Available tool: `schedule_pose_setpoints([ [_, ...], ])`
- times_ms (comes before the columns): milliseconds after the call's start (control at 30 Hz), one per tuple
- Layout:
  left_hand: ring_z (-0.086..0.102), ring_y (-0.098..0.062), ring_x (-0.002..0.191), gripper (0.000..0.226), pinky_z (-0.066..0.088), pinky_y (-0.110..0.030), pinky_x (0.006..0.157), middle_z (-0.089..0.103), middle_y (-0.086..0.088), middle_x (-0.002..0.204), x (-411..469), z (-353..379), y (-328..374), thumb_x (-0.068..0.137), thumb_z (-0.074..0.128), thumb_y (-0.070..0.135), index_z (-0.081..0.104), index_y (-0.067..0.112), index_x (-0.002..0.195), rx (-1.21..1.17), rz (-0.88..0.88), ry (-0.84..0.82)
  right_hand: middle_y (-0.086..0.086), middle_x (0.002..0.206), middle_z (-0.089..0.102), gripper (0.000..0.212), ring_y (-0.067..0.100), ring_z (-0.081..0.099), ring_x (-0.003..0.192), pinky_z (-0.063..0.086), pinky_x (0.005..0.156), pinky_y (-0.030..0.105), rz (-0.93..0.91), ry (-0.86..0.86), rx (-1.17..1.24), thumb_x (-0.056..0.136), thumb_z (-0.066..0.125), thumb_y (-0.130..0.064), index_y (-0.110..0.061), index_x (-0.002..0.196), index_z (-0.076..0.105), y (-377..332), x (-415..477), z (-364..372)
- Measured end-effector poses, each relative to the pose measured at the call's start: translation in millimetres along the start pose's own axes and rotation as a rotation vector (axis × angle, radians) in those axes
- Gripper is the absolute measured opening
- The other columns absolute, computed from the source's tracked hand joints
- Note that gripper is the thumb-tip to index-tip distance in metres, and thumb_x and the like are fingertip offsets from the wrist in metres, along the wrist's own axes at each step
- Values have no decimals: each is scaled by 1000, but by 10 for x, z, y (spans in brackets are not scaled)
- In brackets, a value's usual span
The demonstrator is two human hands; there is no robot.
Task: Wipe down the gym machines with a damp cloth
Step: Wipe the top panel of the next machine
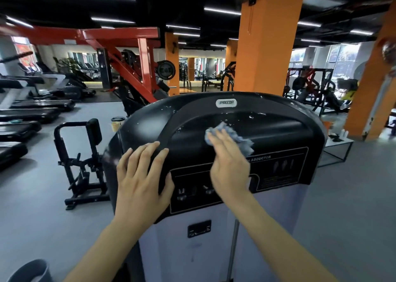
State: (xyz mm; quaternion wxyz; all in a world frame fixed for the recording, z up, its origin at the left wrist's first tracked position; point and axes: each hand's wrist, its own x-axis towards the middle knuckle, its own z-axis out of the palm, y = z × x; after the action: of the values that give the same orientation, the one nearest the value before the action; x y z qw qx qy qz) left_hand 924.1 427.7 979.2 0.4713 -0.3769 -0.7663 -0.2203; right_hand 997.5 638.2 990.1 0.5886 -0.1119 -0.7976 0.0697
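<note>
The cloth point(232, 137), a crumpled blue-grey rag, lies on the sloping top of the machine's black cover point(282, 136), near the middle and just below the raised ridge that carries the Precor badge point(226, 103). The right hand point(229, 168) lies flat on the cloth's near edge, fingers straight and together, pressing rather than gripping, which spreads the rag over more plastic. The hand is blurred, so a tucked thumb may be hidden. Wet streaks and droplets point(250, 117) glint toward the cover's far right edge, so that part looks already dampened, while the left shoulder appears drier.

The left hand point(141, 174) rests palm-down on the cover's left front corner, fingers spread and holding nothing. It probably braces the body while the other arm reaches forward.

Below the hands, the instruction label point(280, 174) runs along the cover's front edge, above the pale grey panel point(192, 256). A grey bucket point(32, 270) sits at the lower left, probably the water supply. Treadmills point(32, 110) line the left side of the room, and an orange pillar point(267, 46) stands behind the machine.
</note>
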Motion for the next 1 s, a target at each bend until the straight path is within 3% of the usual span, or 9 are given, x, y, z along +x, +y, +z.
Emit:
schedule_pose_setpoints([
  [133, 52, -31, 143, 52, 28, -56, 126, 54, -8, 155, -15, -4, -37, 97, 63, 30, 61, 8, 144, -22, 6, -13, 4, 148, 63, 54, 19, 52, 145, 42, 121, 38, -217, -132, 87, 92, 58, 9, -10, 143, 65, -535, -20, 166],
  [267, 53, -27, 143, 52, 30, -56, 125, 54, -5, 155, -12, 5, -69, 97, 63, 30, 60, 10, 145, -29, 0, -5, 2, 154, 58, 59, 16, 45, 150, 39, 123, 37, -375, -242, 104, 93, 56, 8, -11, 148, 61, -417, 66, 101],
  [367, 54, -25, 141, 50, 30, -56, 124, 55, -3, 154, 7, -8, -109, 97, 63, 29, 61, 10, 143, -27, 11, -3, 2, 148, 64, 53, 15, 53, 144, 44, 119, 37, -326, -221, 62, 94, 52, 6, -11, 143, 66, -282, 189, 73],
  [467, 55, -21, 140, 50, 30, -56, 125, 55, -1, 154, 26, -22, -119, 98, 61, 30, 60, 10, 144, -36, 23, -13, 4, 138, 70, 48, 18, 61, 134, 52, 109, 40, -165, -152, 8, 94, 49, 1, -11, 135, 71, -311, 286, 165],
  [567, 53, -19, 143, 53, 31, -56, 124, 54, 0, 157, -18, -27, -140, 97, 61, 29, 58, 10, 147, -52, 33, -17, 3, 141, 68, 51, 19, 58, 137, 52, 111, 40, -79, -138, 18, 92, 49, 2, -13, 137, 71, -592, 105, 225],
  [667, 49, -18, 148, 57, 32, -55, 123, 51, 1, 160, -68, -16, -153, 96, 66, 25, 57, 11, 150, -73, 30, 3, 3, 148, 63, 50, 16, 52, 146, 44, 120, 34, -197, -159, 95, 97, 46, 1, -10, 140, 68, -842, -173, 230],
  [800, 49, -17, 148, 56, 33, -55, 123, 53, 2, 159, -68, 15, -166, 96, 66, 25, 57, 13, 150, -100, 16, 30, 4, 142, 68, 43, 16, 57, 140, 43, 120, 31, -299, -151, 80, 98, 51, 1, -8, 136, 71, -743, -69, 182],
  [867, 51, -19, 147, 56, 33, -55, 122, 54, 0, 158, -70, 48, -156, 96, 66, 25, 57, 12, 149, -103, 12, 36, 2, 134, 72, 39, 16, 63, 132, 46, 115, 28, -291, -181, 33, 96, 58, 1, -10, 131, 73, -679, 106, 179],
  [1000, 52, -23, 145, 51, 36, -53, 121, 55, -4, 157, -82, 119, -125, 96, 63, 24, 59, 11, 145, -91, 0, 50, -4, 110, 74, 23, 24, 68, 106, 51, 83, 38, -82, -349, -149, 105, 53, -19, -23, 117, 73, -547, 678, 245],
])
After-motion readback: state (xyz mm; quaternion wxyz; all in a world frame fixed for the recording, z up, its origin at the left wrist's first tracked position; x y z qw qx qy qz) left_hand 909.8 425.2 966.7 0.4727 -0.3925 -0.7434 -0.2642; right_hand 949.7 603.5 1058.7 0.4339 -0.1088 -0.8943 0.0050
